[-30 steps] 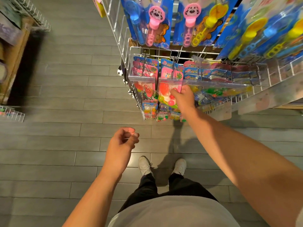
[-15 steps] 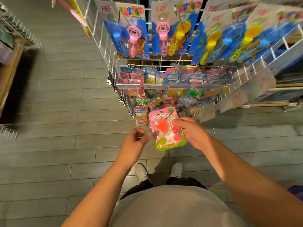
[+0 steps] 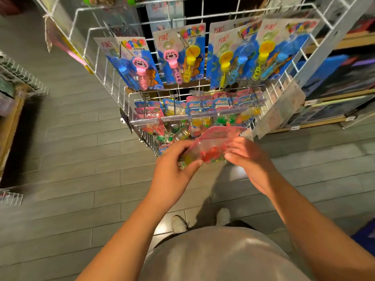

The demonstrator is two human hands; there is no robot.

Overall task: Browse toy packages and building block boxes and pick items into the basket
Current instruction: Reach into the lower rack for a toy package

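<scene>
A pink blister pack (image 3: 211, 147) with small red, yellow and green toys is held in front of me, below the wire rack. My left hand (image 3: 176, 165) grips its lower left corner, thumb on the front. My right hand (image 3: 249, 161) holds its right edge with the fingers fairly straight against it. More small toy packs (image 3: 182, 110) hang on the rack's lower hooks. Blue bubble-wand cards (image 3: 178, 57) hang on the row above. No basket shows clearly.
The white wire display rack (image 3: 113, 78) stands straight ahead on a grey plank floor (image 3: 81, 159). Another wire shelf (image 3: 22, 82) is at the left. Wooden shelves with boxes (image 3: 334, 102) run along the right. My shoes (image 3: 200, 220) are below.
The pink pack came off the rack hook in my right hand and moved down toward me. My left hand rose and took hold of its left corner. The view tilted upward.
</scene>
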